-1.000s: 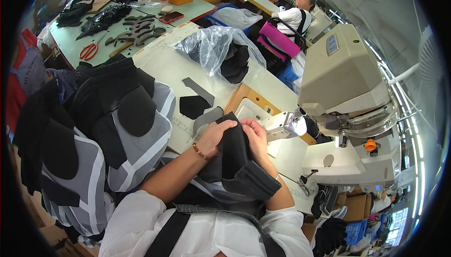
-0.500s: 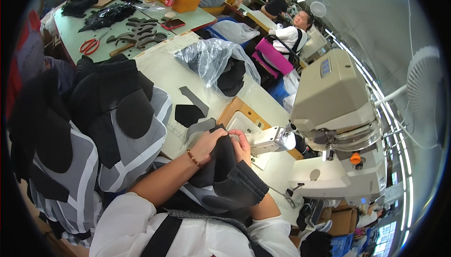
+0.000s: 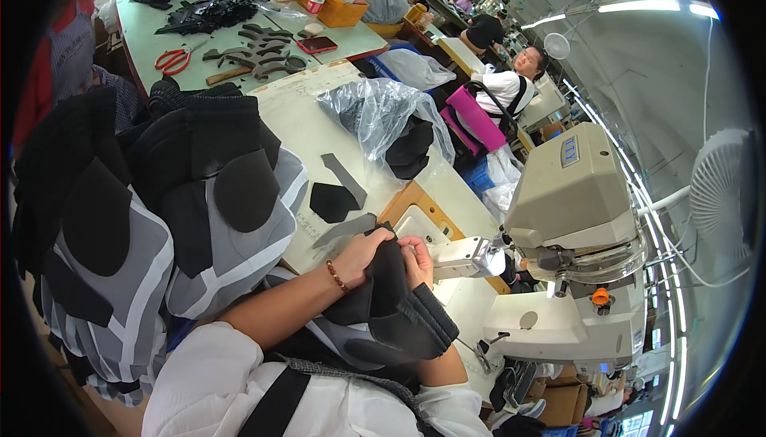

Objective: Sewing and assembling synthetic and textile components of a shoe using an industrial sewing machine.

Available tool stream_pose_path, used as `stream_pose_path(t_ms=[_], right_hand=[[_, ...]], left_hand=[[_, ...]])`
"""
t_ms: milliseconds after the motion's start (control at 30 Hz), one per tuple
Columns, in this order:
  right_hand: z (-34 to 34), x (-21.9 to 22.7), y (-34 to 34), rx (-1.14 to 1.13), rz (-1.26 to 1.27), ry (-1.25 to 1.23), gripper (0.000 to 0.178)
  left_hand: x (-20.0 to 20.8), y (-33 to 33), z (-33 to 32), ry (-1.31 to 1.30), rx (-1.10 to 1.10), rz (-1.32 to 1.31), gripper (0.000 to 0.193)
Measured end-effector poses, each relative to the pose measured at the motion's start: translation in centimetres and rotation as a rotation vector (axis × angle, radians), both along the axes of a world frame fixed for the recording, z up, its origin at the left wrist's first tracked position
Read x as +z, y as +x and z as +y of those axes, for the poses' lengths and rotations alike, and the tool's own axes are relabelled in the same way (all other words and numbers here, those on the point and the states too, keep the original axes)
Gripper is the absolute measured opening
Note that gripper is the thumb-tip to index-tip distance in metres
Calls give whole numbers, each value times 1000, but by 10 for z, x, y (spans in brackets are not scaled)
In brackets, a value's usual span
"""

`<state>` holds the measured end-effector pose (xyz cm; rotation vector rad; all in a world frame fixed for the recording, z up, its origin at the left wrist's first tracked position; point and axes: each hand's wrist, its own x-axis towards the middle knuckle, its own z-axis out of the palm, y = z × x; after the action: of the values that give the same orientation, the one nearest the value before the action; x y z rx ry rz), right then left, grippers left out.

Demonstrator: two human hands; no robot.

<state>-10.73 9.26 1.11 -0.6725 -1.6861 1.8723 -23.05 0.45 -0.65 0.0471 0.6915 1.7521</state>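
Observation:
My left hand (image 3: 361,260), with a beaded bracelet at its wrist, pinches the top edge of a black and grey fabric sleeve (image 3: 411,325) with a ribbed cuff. My right hand (image 3: 416,262) is closed on the same edge a little to the right, its fingers curled and partly behind the cloth. The sleeve hangs over my lap, in front of the narrow arm of a sewing machine (image 3: 467,259). Beyond my left hand, a grey cut piece (image 3: 345,230), a black cut piece (image 3: 333,202) and a dark strip (image 3: 345,179) lie on the white table (image 3: 295,110).
Stacked black and grey sleeves (image 3: 239,189) hang at the left. A clear plastic bag (image 3: 375,110) holds black pieces. On the green table (image 3: 152,66) are red-handled scissors (image 3: 171,60), a hammer (image 3: 227,75) and a phone (image 3: 317,44). A person (image 3: 503,90) sits farther back.
The whole view has shifted, so the tables and machine appear farther right. Both hands stay on the sleeve's edge; my right fingers look more curled than before.

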Motion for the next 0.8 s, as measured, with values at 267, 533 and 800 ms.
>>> stream_pose_path(t_ms=[267,533,800], right_hand=[[-3,-2,0,-16,22,13,15],[-4,-1,-1,-6,42,-21,13],[0,-3,0,3,44,31,14]], left_hand=[[3,1,-1,22,-11,-55,24],[4,1,-2,36,26,-93,25],[3,1,-2,33,23,-81,26]])
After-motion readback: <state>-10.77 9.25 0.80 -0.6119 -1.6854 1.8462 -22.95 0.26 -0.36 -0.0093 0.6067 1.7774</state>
